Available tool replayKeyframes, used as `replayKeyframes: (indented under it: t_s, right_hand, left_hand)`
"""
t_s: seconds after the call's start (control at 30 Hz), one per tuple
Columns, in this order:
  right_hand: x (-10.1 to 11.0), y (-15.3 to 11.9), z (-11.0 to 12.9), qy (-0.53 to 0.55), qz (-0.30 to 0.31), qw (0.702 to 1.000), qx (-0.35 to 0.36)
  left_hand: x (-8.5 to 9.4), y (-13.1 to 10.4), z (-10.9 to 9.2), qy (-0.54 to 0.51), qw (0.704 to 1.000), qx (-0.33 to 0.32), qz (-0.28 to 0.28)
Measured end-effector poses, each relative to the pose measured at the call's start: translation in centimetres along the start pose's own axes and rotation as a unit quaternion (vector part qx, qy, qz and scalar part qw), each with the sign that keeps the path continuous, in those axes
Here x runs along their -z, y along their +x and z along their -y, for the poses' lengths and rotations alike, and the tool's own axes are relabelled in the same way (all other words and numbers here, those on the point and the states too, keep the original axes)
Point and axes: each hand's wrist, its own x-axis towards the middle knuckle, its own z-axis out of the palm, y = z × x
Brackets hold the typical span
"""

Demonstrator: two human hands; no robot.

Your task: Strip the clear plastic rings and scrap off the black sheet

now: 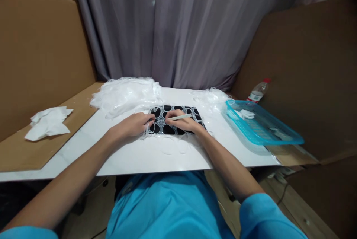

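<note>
On the white table lies a black sheet [169,130] patterned with pale circles and rings. My left hand [136,124] rests at its left edge with the fingers curled in. Several thin white rings [145,131] hang in a bundle at its thumb side; the hand partly hides how they are held. Over the middle of the sheet, my right hand [182,120] is closed around a slim white pen-like tool [180,117], which slants up to the right. The tool's working tip is hidden by the fingers. Thin clear rings [166,150] lie just in front of the sheet.
A big heap of clear white film pieces [126,95] sits behind my left hand, a smaller pile [212,97] at back right. A blue plastic basket [279,142] and a red-capped bottle [258,92] stand right. Crumpled tissue [49,123] lies on cardboard at left. Cardboard walls flank the table.
</note>
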Motion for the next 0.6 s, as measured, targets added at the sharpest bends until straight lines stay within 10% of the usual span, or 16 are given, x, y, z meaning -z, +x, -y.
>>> replayKeyframes:
  t_s: [0.33, 0.6]
  right_hand:
    - [0.8, 0.2, -0.6, 0.045, -0.138, 0.989, -0.034]
    - [2.1, 0.4, -2.2, 0.075, -0.277, 0.955, -0.073]
  left_hand:
    - [0.0, 0.2, -0.6, -0.062, 0.997, -0.023, -0.043]
    - [0.5, -0.3, -2.1, -0.079, 0.975, -0.009, -0.208]
